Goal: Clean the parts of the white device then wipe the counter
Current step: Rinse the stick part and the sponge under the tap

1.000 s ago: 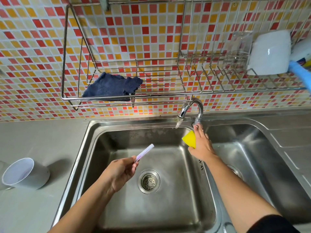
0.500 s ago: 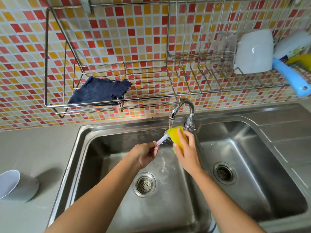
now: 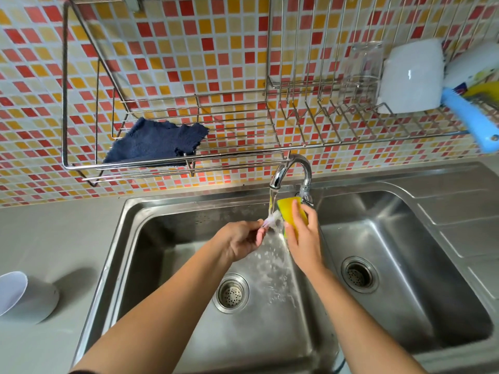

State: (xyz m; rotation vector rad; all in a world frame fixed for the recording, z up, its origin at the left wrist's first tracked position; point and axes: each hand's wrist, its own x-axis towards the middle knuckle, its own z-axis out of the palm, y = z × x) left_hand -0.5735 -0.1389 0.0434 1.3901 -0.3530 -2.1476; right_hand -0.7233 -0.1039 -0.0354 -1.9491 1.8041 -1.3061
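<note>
My left hand [image 3: 243,238] pinches a thin white flat part [image 3: 271,220] and holds it under the running water from the faucet [image 3: 290,168]. My right hand [image 3: 303,238] grips a yellow sponge [image 3: 287,210] pressed against the part's far end. Water splashes down into the left sink basin [image 3: 167,238]. A white cup-shaped part [image 3: 24,295] lies on its side on the grey counter [image 3: 54,233] at the far left.
A wire rack [image 3: 189,157] hangs on the tiled wall above the sink, holding a dark blue cloth [image 3: 154,141], a clear glass [image 3: 361,74], a white bowl [image 3: 410,76] and a blue-handled brush [image 3: 472,120]. The right basin [image 3: 405,238] has its own drain.
My right hand left the faucet handle and brought the sponge to the white part. My left hand raised the part into the stream. Water now runs hard.
</note>
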